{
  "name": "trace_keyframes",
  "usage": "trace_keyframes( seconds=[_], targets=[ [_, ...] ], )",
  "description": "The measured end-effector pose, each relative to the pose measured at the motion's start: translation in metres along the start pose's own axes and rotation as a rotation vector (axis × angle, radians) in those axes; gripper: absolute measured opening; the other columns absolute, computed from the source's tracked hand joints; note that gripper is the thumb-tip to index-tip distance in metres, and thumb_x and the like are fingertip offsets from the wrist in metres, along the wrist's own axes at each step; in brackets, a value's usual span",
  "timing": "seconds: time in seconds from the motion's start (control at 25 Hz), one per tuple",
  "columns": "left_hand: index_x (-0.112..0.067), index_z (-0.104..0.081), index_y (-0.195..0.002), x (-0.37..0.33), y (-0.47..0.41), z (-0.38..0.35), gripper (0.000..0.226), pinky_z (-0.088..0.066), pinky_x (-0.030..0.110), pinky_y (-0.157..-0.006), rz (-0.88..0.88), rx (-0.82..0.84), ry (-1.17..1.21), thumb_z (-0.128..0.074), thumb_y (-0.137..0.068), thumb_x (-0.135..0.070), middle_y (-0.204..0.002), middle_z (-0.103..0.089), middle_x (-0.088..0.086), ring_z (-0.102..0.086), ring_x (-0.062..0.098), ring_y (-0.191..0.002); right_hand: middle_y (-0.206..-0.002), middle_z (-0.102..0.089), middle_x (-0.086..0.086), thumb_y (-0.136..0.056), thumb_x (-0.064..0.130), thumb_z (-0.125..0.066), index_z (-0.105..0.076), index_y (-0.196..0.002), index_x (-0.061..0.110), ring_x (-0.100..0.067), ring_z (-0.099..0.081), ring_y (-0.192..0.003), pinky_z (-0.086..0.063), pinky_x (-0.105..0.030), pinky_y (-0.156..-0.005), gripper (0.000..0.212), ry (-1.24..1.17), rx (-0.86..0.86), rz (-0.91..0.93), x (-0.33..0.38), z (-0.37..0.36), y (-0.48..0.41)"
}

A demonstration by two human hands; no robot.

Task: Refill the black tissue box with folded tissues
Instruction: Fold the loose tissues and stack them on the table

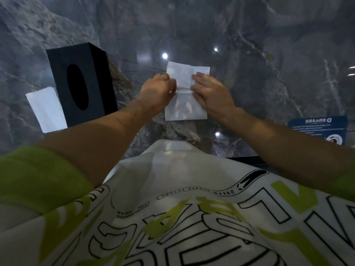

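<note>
A white tissue [184,108] lies flat on the grey marble table [249,73] in front of me, with a crease across its middle. My left hand [157,91] pinches the crease at its left side. My right hand [209,93] rests on the tissue's right side, its fingers lying along the crease. The black tissue box [80,83] stands to the left with its oval opening facing me; the opening looks dark. A stack of folded white tissues [47,110] lies against the box's left side.
A dark blue sign card [318,129] stands near the table's right front edge. The glossy table reflects ceiling lights. My white and green shirt fills the lower part of the view.
</note>
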State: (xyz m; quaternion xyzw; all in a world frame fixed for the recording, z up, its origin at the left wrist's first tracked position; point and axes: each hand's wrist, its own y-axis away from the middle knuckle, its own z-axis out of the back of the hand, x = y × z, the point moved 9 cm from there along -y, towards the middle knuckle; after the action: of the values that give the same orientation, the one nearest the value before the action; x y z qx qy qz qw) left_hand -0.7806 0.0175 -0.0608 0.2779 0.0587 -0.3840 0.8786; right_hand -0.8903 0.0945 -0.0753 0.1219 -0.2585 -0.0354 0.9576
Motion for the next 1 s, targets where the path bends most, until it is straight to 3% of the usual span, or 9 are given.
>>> trace_keyframes(
  seconds=[0.2, 0.4, 0.6, 0.84, 1.0],
  targets=[
    [-0.008, -0.060, -0.102, 0.003, 0.010, 0.007, 0.016, -0.048, 0.044, -0.077, -0.046, -0.093, 0.062, -0.053, -0.094, -0.018, -0.105, -0.064, 0.015, -0.058, 0.034, -0.097, -0.141, -0.054, -0.021, -0.094, 0.019, -0.061, -0.067, -0.120, 0.000, -0.035, -0.048, -0.135, -0.036, -0.045, -0.114, 0.033, -0.011, -0.014, 0.036, 0.003, 0.005, 0.006],
    [-0.013, -0.062, -0.112, 0.006, 0.019, 0.008, 0.021, -0.049, 0.036, -0.074, -0.055, -0.123, 0.149, -0.058, -0.092, -0.018, -0.109, -0.064, 0.009, -0.063, 0.029, -0.091, -0.132, -0.062, -0.021, -0.093, 0.017, -0.062, -0.072, -0.107, -0.001, -0.035, -0.056, -0.127, -0.039, -0.044, -0.110, 0.025, -0.015, -0.023, 0.038, 0.010, 0.007, 0.012],
    [-0.011, -0.067, -0.111, 0.006, 0.028, 0.014, 0.022, -0.048, 0.034, -0.077, -0.086, -0.125, 0.166, -0.056, -0.093, -0.016, -0.112, -0.060, 0.011, -0.062, 0.028, -0.093, -0.109, -0.070, -0.016, -0.092, 0.018, -0.056, -0.069, -0.097, 0.003, -0.035, -0.065, -0.099, -0.053, -0.043, -0.085, 0.020, -0.085, -0.034, -0.030, 0.015, 0.014, 0.009],
    [-0.009, -0.066, -0.097, 0.022, 0.050, 0.037, 0.012, -0.042, 0.028, -0.076, -0.047, -0.249, 0.409, -0.058, -0.090, -0.014, -0.097, -0.064, 0.008, -0.060, 0.023, -0.090, -0.101, -0.068, -0.010, -0.093, 0.027, -0.054, -0.062, -0.102, 0.013, -0.030, -0.063, -0.091, -0.050, -0.042, -0.077, 0.018, -0.241, -0.101, -0.117, 0.033, 0.027, 0.013],
    [-0.011, -0.066, -0.094, 0.048, 0.064, 0.057, 0.008, -0.043, 0.021, -0.068, -0.018, -0.281, 0.629, -0.061, -0.089, -0.015, -0.088, -0.065, 0.001, -0.059, 0.013, -0.081, -0.084, -0.061, 0.006, -0.090, 0.022, -0.057, -0.055, -0.092, 0.024, -0.011, -0.056, -0.076, -0.037, -0.025, -0.066, 0.003, -0.439, -0.191, -0.184, 0.057, 0.044, 0.012]
  ],
)
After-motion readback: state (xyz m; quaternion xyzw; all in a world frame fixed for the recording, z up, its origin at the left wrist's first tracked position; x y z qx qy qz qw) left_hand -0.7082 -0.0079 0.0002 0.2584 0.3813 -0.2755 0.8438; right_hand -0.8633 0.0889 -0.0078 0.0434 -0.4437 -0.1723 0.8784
